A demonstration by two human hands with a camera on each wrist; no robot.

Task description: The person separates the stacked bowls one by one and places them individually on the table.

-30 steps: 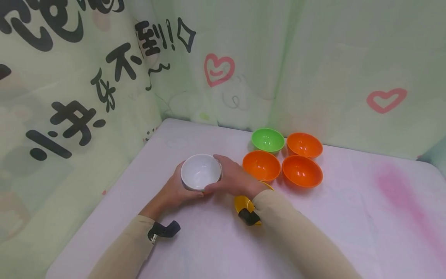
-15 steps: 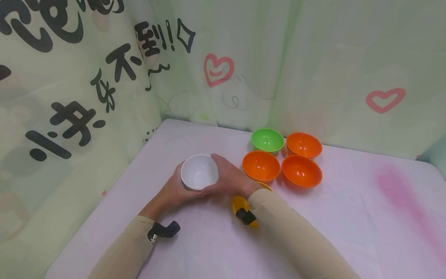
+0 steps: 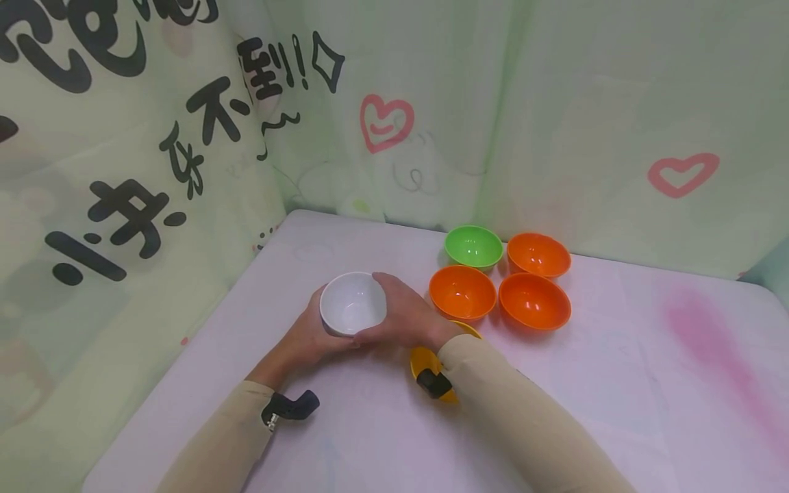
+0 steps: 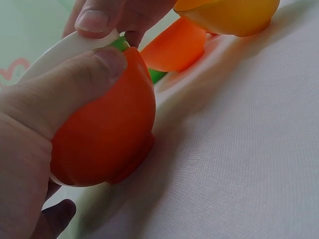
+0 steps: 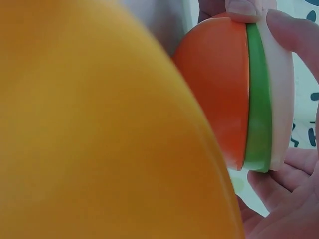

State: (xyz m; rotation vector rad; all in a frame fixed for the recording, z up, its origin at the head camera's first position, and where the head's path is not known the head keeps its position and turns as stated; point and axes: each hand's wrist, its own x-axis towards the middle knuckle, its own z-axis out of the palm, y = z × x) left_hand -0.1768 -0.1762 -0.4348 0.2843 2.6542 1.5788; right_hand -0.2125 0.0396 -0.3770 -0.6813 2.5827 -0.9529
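A white bowl (image 3: 353, 305) sits nested in a green bowl (image 5: 259, 104), which itself sits in an orange bowl (image 4: 112, 124). My left hand (image 3: 311, 337) grips the orange bowl from the left, its thumb over the side near the rim. From the right, my right hand (image 3: 403, 311) holds the white bowl by its edge, thumb near the rim and fingers at the far side. The green bowl shows as a band between the other two in the right wrist view. Seen from the head, the white bowl's inside hides most of the lower two.
Right of the stack stand a green bowl (image 3: 473, 248) and orange bowls (image 3: 462, 293), (image 3: 538, 255), (image 3: 534, 302), close together. A yellow bowl (image 3: 421, 359) lies partly hidden under my right forearm. The table (image 3: 616, 383) meets a printed curtain (image 3: 555, 137) at the back and left.
My right hand has shifted slightly left over the white bowl's rim, covering more of it. The left hand and the other bowls stay where they were.
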